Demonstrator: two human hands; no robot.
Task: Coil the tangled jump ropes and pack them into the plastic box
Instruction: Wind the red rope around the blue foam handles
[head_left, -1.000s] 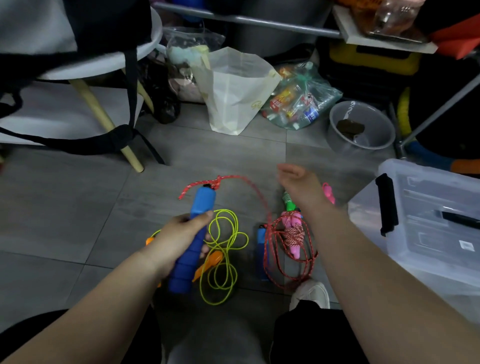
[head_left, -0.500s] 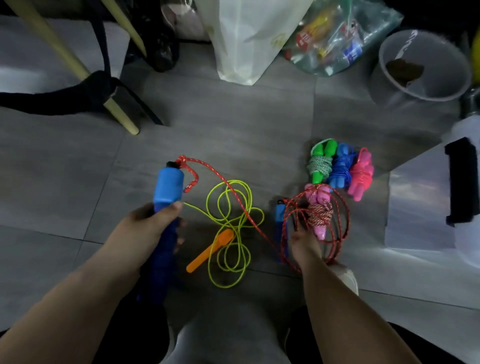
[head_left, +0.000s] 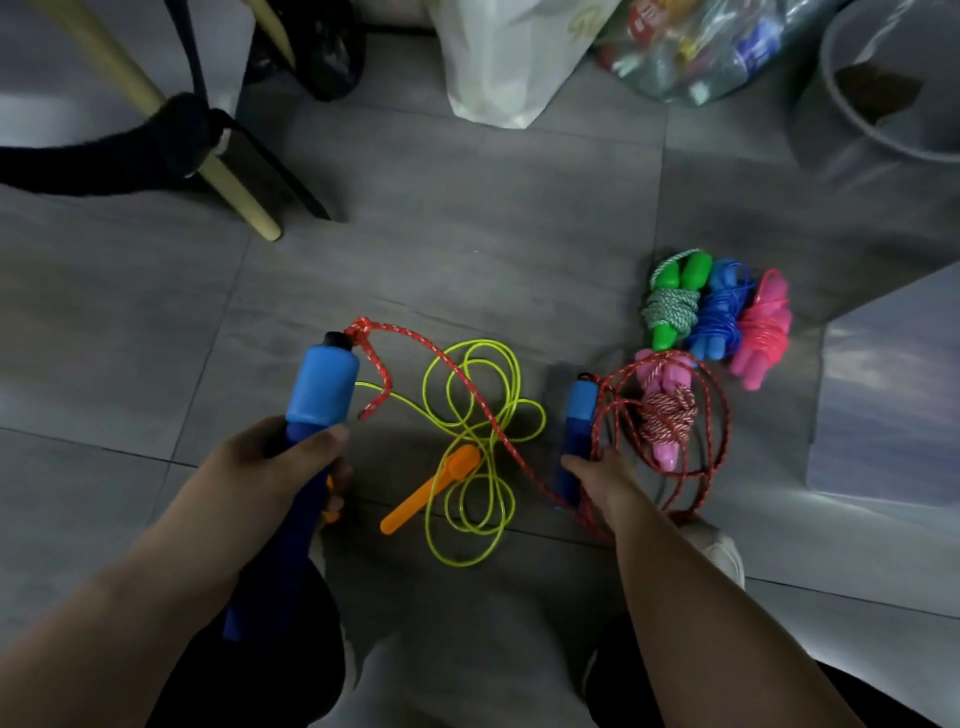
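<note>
Head view: the left hand (head_left: 275, 467) is wrapped around a blue handle (head_left: 322, 384), thumb across its front, holding it tilted above the floor to the left of the yellow rope (head_left: 480, 434). The right hand (head_left: 605, 480) reaches down to the right of the yellow rope. Its thumb touches the lower end of a second handle (head_left: 579, 415) and its fingers are among red loops. I cannot tell whether it grips the handle, pinches the cord or only touches them.

The red rope (head_left: 363, 330) is knotted at the top of the blue handle. It crosses over the yellow rope and ends in loose loops on the floor to its right, beside the second handle. A pink bundle (head_left: 667, 410) lies inside those loops.

The yellow rope lies in slack loops on the grey floor between the two hands, with its orange handle (head_left: 431, 491) across its lower part. Up and to the right of it, three wound ropes lie side by side and touching: green (head_left: 672, 306), blue (head_left: 719, 317) and pink (head_left: 763, 332). The box (head_left: 893, 395) is further right of the yellow rope, at the frame's edge. No rope shows in the part of it in view. A white bag (head_left: 509, 62) stands well beyond the yellow rope.
</note>
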